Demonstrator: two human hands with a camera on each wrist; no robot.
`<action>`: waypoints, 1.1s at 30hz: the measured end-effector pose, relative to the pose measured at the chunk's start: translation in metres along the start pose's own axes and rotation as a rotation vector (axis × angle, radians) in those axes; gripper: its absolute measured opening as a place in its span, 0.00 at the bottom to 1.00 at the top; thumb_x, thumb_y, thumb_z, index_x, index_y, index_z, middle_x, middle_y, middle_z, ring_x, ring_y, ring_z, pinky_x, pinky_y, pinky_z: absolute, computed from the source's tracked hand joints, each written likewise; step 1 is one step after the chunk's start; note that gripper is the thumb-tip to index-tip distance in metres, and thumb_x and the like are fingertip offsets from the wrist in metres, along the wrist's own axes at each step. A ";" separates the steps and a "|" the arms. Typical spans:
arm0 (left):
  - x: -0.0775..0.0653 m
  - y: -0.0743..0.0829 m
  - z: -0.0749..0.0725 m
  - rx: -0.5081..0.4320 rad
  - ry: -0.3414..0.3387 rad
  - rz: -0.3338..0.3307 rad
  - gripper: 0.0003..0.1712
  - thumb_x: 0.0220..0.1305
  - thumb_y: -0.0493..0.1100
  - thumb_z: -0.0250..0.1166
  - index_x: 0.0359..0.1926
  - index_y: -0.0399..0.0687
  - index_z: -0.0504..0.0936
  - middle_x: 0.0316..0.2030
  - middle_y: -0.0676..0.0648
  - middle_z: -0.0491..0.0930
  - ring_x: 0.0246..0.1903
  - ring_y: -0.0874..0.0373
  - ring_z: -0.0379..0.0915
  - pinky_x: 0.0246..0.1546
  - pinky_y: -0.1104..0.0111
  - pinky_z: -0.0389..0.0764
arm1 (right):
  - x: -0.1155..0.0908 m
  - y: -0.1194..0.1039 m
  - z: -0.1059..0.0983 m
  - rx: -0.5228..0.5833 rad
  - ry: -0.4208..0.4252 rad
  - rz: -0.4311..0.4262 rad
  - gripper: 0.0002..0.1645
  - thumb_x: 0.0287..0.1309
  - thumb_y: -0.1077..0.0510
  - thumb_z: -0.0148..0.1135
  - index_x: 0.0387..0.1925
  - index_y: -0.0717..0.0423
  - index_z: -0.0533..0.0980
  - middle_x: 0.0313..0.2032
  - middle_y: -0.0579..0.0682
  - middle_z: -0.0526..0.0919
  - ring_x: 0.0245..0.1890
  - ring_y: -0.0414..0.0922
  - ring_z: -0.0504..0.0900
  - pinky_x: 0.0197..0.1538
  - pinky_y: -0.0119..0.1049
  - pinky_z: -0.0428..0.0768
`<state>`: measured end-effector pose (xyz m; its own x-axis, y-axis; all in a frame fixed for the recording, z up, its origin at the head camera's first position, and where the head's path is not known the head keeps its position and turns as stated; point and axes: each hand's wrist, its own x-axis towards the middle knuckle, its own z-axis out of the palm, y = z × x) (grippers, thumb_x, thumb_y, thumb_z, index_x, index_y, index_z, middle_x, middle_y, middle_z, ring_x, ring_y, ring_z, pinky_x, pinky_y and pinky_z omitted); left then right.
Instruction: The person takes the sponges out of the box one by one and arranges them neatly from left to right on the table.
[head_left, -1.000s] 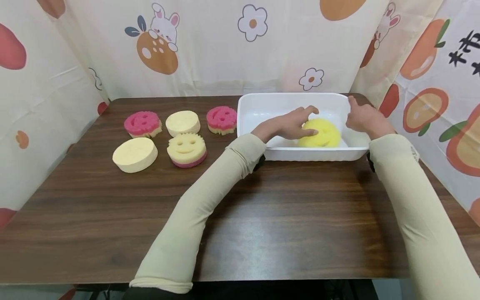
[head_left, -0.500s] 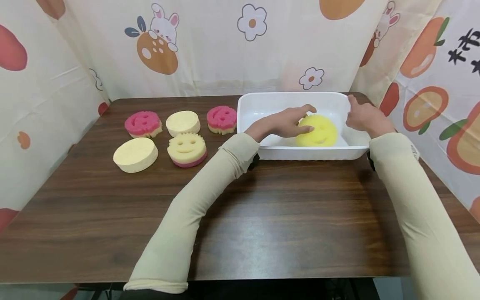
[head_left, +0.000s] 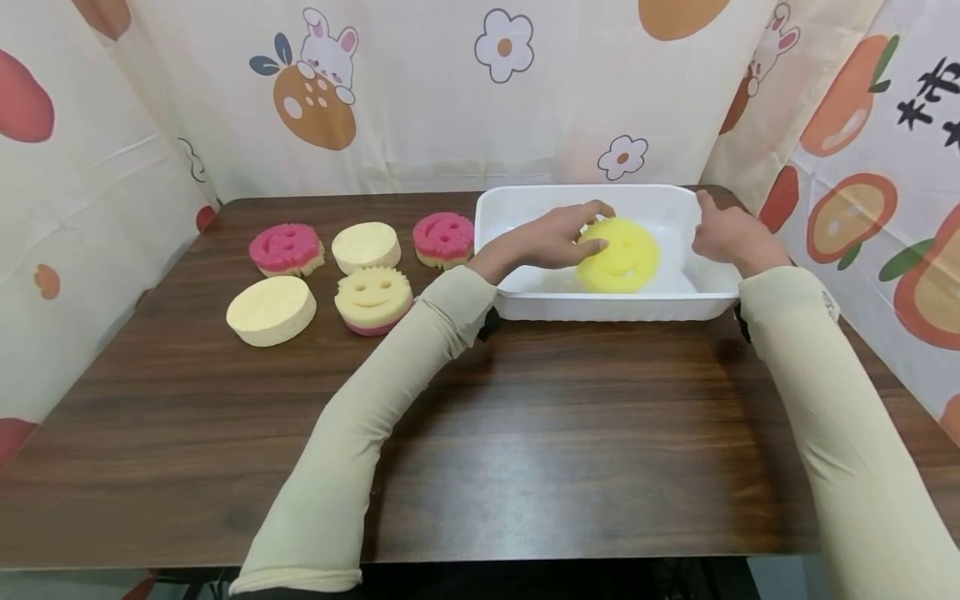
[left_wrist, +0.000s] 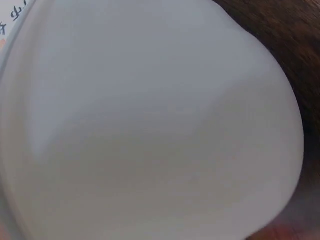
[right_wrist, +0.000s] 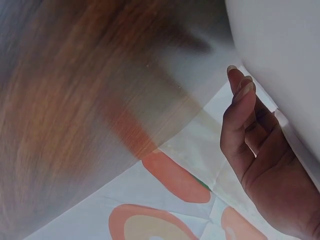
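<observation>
A white rectangular tray (head_left: 615, 309) stands at the back right of the table. Inside it, my left hand (head_left: 551, 237) holds the left edge of a round yellow smiley sponge (head_left: 624, 257), thumb in front and fingers behind. The sponge leans up, its face towards me. My right hand (head_left: 735, 237) grips the tray's right end, index finger along the rim. From the right wrist, the right hand (right_wrist: 267, 170) shows curled fingers beside the tray's outer wall. White tray wall (left_wrist: 160, 120) fills most of the left wrist view, hiding the left hand there.
Left of the tray sit two pink-topped face sponges (head_left: 287, 248), two plain cream round sponges (head_left: 271, 311) and a cream-topped smiley sponge (head_left: 373, 298). They rest on the brown wooden table (head_left: 300, 467). A printed curtain (head_left: 420, 100) encloses the back and sides.
My left hand has moved left inside the tray, bringing the yellow sponge with it and tilting it more upright. The right hand and the other sponges stay where they were.
</observation>
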<state>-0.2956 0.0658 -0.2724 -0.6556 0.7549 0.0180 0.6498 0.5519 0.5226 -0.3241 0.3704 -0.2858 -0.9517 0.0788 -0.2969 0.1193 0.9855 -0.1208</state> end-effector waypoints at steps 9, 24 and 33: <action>-0.014 -0.003 -0.012 -0.001 0.019 -0.041 0.31 0.74 0.51 0.53 0.73 0.53 0.59 0.69 0.46 0.67 0.62 0.56 0.68 0.63 0.66 0.71 | 0.000 0.000 0.001 -0.011 0.005 -0.010 0.50 0.71 0.52 0.43 0.76 0.54 0.22 0.66 0.79 0.56 0.53 0.68 0.68 0.58 0.69 0.70; -0.043 -0.011 -0.033 0.036 0.097 -0.051 0.30 0.74 0.52 0.52 0.72 0.53 0.58 0.68 0.47 0.69 0.61 0.56 0.70 0.63 0.66 0.72 | -0.002 -0.002 0.000 -0.001 0.005 -0.009 0.50 0.71 0.51 0.42 0.76 0.54 0.22 0.63 0.79 0.59 0.52 0.68 0.68 0.56 0.66 0.71; -0.057 -0.016 -0.042 -0.022 0.113 -0.118 0.31 0.73 0.54 0.50 0.74 0.61 0.57 0.70 0.50 0.66 0.67 0.58 0.65 0.66 0.64 0.69 | -0.002 0.001 0.000 0.024 -0.004 -0.012 0.51 0.71 0.51 0.43 0.76 0.53 0.21 0.66 0.80 0.55 0.53 0.69 0.67 0.58 0.69 0.69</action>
<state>-0.2846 -0.0010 -0.2456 -0.7670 0.6396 0.0509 0.5579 0.6256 0.5453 -0.3218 0.3710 -0.2857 -0.9519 0.0662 -0.2992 0.1146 0.9824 -0.1474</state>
